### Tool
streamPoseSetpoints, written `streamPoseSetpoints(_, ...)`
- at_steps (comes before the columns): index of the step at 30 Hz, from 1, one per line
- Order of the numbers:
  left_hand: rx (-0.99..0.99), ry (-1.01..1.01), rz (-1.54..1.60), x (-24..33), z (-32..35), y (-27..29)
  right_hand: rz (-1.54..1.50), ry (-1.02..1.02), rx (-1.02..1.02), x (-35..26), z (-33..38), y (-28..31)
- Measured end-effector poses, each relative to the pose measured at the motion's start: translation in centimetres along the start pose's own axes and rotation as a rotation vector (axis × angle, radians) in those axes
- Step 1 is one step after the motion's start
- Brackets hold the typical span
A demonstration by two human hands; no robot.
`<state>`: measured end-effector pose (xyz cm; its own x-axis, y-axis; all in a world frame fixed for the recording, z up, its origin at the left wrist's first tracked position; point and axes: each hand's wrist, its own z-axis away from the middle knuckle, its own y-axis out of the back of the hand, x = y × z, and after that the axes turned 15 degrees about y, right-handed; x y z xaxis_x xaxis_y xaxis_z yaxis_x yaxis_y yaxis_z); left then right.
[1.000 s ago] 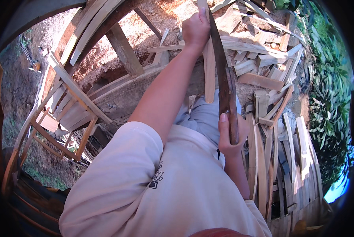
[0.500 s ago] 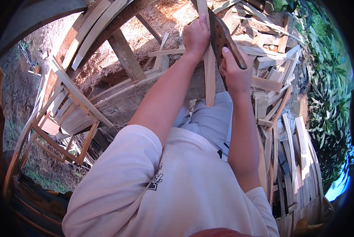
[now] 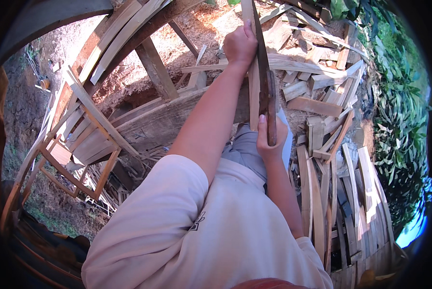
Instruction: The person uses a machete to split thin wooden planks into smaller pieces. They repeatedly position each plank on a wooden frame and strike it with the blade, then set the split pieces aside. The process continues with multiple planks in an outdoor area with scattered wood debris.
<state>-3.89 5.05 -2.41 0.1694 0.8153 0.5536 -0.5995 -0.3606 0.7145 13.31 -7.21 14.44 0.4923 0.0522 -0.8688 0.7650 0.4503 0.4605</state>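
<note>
My left hand (image 3: 239, 45) is closed on a pale wooden strip (image 3: 253, 103), its thumb lying along the wood. The strip runs lengthwise away from me, its near end above my lap. My right hand (image 3: 273, 138) is wrapped round the brown wooden handle of what looks like a handsaw (image 3: 263, 72). Its dark blade stands nearly edge-on and lies along the right side of the strip. From this angle the teeth are not visible, and the far ends of both strip and blade run off the top of the picture.
A thick weathered beam (image 3: 153, 118) crosses in front of my knees. Sawdust (image 3: 124, 77) covers the ground beyond. Offcuts (image 3: 312, 106) and long planks (image 3: 317, 207) are piled to the right, beside leafy plants (image 3: 401, 135). A wooden frame (image 3: 107, 176) stands at left.
My right hand has drawn the handsaw down toward my body, and its handle has turned from broadside to edge-on. My left hand stays at nearly the same place on the strip.
</note>
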Motion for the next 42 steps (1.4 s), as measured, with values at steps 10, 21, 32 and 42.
streamPoseSetpoints(10,-0.029,-0.037,0.062,-0.3,0.5,0.2,0.044,-0.253,-0.111,-13.7,7.3,8.3)
streamPoseSetpoints(21,-0.103,-0.048,0.069,-0.2,0.3,0.0,-0.012,-0.238,-0.192,-14.9,4.9,7.8)
streamPoseSetpoints(32,-0.041,-0.084,0.039,-0.3,0.1,-0.6,-0.16,-0.175,0.053,-2.1,-9.9,0.4)
streamPoseSetpoints(42,0.004,-0.039,-0.044,-0.7,1.9,-0.1,-0.124,-0.048,0.009,-0.2,-7.0,-0.4)
